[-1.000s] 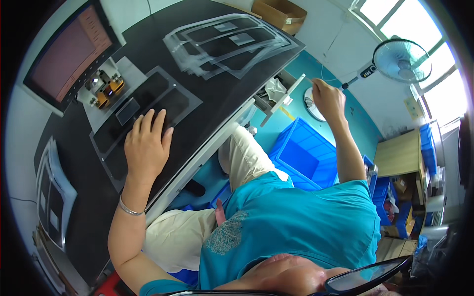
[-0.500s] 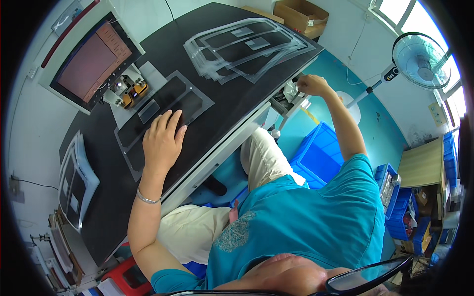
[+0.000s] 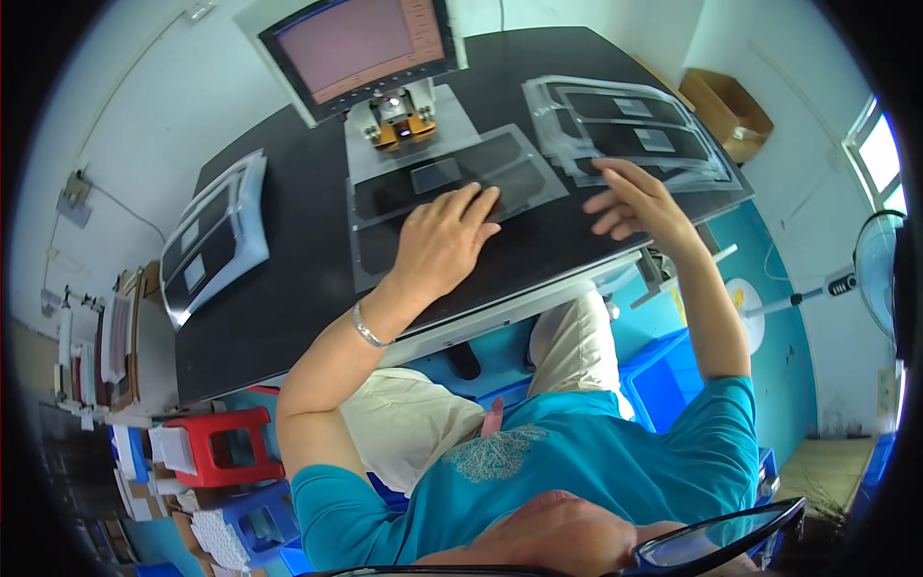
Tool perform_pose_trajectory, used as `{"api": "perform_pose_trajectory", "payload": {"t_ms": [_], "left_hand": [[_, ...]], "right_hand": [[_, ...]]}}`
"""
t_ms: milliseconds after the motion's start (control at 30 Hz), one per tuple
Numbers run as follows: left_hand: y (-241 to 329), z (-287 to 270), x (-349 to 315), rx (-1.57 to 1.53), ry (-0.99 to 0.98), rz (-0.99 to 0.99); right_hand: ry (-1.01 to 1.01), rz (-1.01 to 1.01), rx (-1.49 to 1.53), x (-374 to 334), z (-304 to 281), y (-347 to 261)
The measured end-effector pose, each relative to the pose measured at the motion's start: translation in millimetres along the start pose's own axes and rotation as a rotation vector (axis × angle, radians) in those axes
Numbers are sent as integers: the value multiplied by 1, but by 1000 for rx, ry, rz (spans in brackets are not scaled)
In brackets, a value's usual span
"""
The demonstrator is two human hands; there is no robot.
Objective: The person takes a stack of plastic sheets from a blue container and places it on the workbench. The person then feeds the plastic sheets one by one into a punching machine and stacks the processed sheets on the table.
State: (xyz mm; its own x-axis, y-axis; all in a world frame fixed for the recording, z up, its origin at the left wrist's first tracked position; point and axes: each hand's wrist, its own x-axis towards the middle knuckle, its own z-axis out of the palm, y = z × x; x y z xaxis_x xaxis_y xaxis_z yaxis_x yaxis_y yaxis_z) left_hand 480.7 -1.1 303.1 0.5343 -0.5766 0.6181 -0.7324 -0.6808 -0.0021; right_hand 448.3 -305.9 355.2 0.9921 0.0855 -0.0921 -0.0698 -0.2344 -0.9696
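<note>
My left hand [image 3: 444, 236] lies open and palm down on a clear-edged dark film sheet [image 3: 514, 163], its fingers stretched toward the sheet's far side. Just beyond those fingertips, a small grey rectangular piece [image 3: 436, 175] rests on the sheet. To the right, my right hand [image 3: 639, 204] hovers over the table near a stack of similar film sheets [image 3: 615, 130]. Its fingers are spread, and I see nothing in them. Behind the worked sheet stands a small device with orange-yellow parts [image 3: 406, 133] on a pale base plate [image 3: 457, 120], under a monitor [image 3: 351, 43].
Another pile of film sheets [image 3: 216, 231] sits at the left of the black table [image 3: 298, 298]. An open cardboard box [image 3: 726, 115] stands beyond the right corner. Below are a blue crate [image 3: 663, 380] and a red stool [image 3: 226, 447]. A fan [image 3: 877, 269] stands at right.
My right hand has come up from the open drawer at the right to above the table. My left hand stays on the sheet. The view has turned, so the table sits straighter.
</note>
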Motion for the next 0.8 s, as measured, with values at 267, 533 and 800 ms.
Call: {"api": "perform_pose_trajectory", "payload": {"t_ms": [267, 533, 800], "left_hand": [[-6, -7, -1, -60, -24, 35], [-39, 1, -3, 17, -140, -166], [-71, 25, 0, 70, -96, -169]], "right_hand": [[-270, -41, -127, 144, 39, 2], [-151, 14, -265, 217, -29, 3], [67, -158, -333, 203, -11, 16]]}}
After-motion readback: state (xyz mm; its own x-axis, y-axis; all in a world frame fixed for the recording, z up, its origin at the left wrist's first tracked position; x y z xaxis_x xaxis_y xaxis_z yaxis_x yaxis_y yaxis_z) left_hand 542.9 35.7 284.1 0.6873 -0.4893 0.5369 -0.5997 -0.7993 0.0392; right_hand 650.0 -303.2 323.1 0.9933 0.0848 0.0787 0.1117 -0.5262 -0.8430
